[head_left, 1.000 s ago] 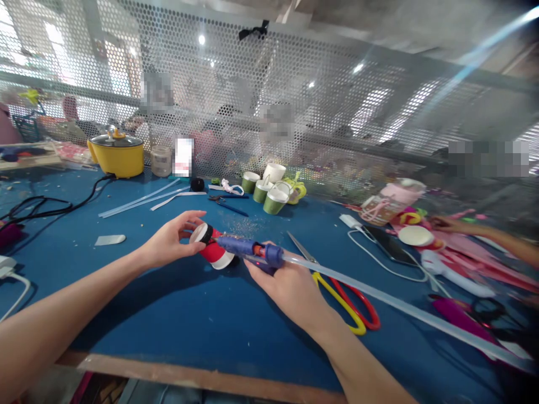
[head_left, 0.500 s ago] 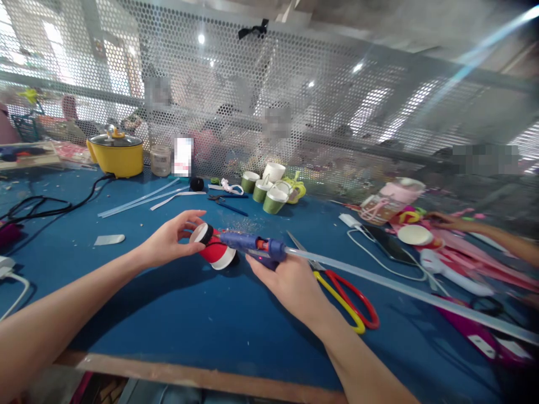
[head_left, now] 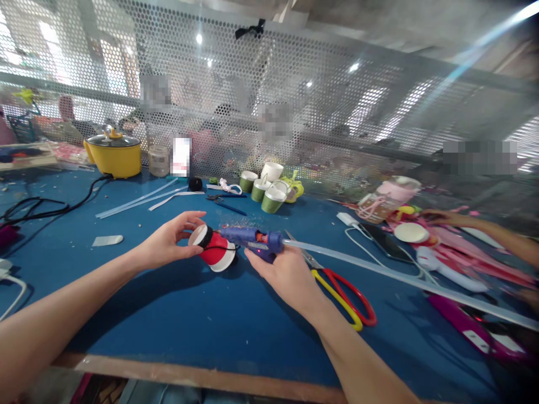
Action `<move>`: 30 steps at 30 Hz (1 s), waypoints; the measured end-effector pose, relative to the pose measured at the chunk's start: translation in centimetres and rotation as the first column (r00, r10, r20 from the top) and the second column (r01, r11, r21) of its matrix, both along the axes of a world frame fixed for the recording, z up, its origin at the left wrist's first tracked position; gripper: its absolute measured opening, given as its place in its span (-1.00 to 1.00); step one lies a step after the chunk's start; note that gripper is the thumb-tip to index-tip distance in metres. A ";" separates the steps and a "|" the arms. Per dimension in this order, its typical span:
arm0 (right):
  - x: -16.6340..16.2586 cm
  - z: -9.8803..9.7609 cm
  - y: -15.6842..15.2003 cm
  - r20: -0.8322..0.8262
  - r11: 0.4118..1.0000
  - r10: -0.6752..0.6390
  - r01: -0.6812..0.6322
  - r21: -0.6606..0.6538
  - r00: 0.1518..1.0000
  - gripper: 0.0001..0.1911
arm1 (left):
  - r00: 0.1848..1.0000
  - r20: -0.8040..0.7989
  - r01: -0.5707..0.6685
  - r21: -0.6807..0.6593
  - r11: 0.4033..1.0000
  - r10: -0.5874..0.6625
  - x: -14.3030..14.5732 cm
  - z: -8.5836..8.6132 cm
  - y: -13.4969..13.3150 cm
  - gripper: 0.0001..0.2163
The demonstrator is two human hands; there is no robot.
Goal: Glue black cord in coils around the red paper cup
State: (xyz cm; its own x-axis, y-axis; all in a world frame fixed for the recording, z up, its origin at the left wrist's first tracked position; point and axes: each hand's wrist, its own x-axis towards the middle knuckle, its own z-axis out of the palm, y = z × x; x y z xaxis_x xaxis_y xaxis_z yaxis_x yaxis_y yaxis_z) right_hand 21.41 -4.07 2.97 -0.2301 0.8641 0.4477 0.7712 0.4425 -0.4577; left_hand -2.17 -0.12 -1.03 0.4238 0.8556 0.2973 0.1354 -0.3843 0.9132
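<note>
My left hand (head_left: 179, 238) is closed around the base end of a small red and white cup (head_left: 219, 253), which lies tilted above the blue table. A black band (head_left: 206, 235) circles the cup near that end, and a thin black cord runs along its side. My right hand (head_left: 288, 275) grips a blue glue gun (head_left: 252, 238) with a long clear glue stick (head_left: 379, 273) sticking out of its back. The gun's nozzle points left, close to the black band; whether it touches cannot be made out. Scissors (head_left: 337, 292) with red and yellow handles lie beside my right hand.
Several small green and white cups (head_left: 273, 199) stand at the back, near pliers (head_left: 227, 205). A yellow electric pot (head_left: 115, 157) is at the back left. On the right are a phone (head_left: 385, 241), a purple power strip (head_left: 475, 328) and another person's arm (head_left: 484, 227).
The glue gun has shifted slightly, up and left across the cup, so more of the cup's red side shows. My left hand stays on the cup. The view has moved a little.
</note>
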 end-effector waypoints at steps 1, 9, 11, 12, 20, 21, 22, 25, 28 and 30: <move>0.0 0.1 -0.1 -0.003 1.000 0.004 -0.004 -0.004 1.000 -0.82 | 1.000 0.001 0.002 0.003 1.000 -0.002 0.0 0.0 0.0 -0.46; -0.2 0.5 -0.5 0.004 0.999 -0.018 0.018 -0.035 1.000 -0.82 | 1.000 -0.016 -0.016 -0.004 1.000 0.016 -0.1 -0.1 0.0 -0.45; -0.1 0.6 -0.6 -0.001 0.998 -0.018 0.018 -0.064 1.000 -0.80 | 0.999 -0.023 -0.026 -0.012 1.000 0.026 0.0 0.1 -0.1 -0.45; -0.1 0.6 -0.7 -0.010 0.996 -0.017 0.016 -0.090 1.000 -0.80 | 0.999 -0.025 -0.031 -0.016 0.999 0.030 0.0 0.2 -0.1 -0.46; 0.2 0.9 0.0 -0.238 0.929 -0.102 0.007 -0.370 0.966 -0.76 | 0.999 0.008 -0.031 -0.043 0.999 0.032 0.2 0.2 -0.2 -0.47; 0.5 0.8 0.4 -0.272 0.932 -0.111 0.005 -0.362 0.956 -0.74 | 1.000 0.015 -0.027 -0.044 0.999 0.027 0.2 0.2 -0.2 -0.48; 0.8 0.6 0.9 -0.288 0.942 -0.123 0.021 -0.335 0.950 -0.72 | 1.000 0.019 -0.024 -0.049 0.999 0.025 0.2 0.2 -0.2 -0.48; 1.9 -0.1 2.6 -0.158 0.952 -0.231 0.190 -0.240 0.960 -0.69 | 1.000 0.020 -0.016 -0.083 0.996 0.017 0.1 0.4 -0.4 -0.49; 2.8 -1.1 4.4 -0.015 0.927 -0.297 0.284 -0.246 0.955 -0.66 | 1.000 0.030 0.012 -0.131 0.991 -0.008 0.2 0.8 -0.7 -0.49; 3.2 -1.9 5.4 0.031 0.914 -0.305 0.301 -0.272 0.952 -0.63 | 0.999 0.039 0.032 -0.152 0.988 -0.027 0.3 1.1 -0.9 -0.49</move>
